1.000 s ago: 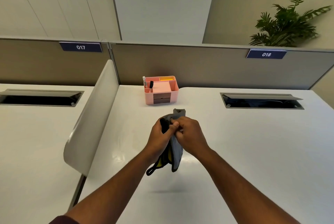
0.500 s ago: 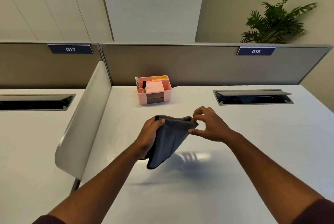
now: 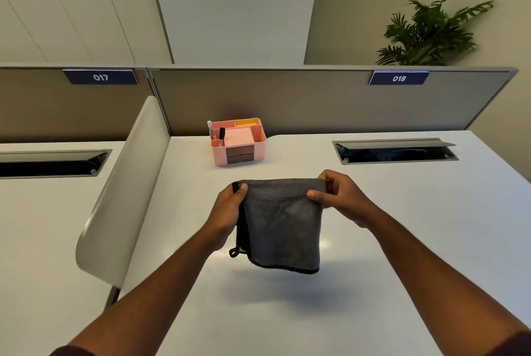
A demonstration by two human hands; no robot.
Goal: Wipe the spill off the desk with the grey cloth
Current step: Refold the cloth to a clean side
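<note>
— Where do we see the grey cloth [image 3: 283,222]?

— Hanging above the white desk [image 3: 388,240], top corners pinched at nine and three o'clock. It's fluffy, black-edged, with yellow peeking at seven o'clock.

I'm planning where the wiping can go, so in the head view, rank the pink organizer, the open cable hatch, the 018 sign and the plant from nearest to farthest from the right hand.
From the right hand:
1. Pink organizer, ahead and to the left.
2. Open cable hatch, ahead and to the right; too close to call against the organizer.
3. 018 sign, on the partition.
4. Plant, behind the partition.
</note>
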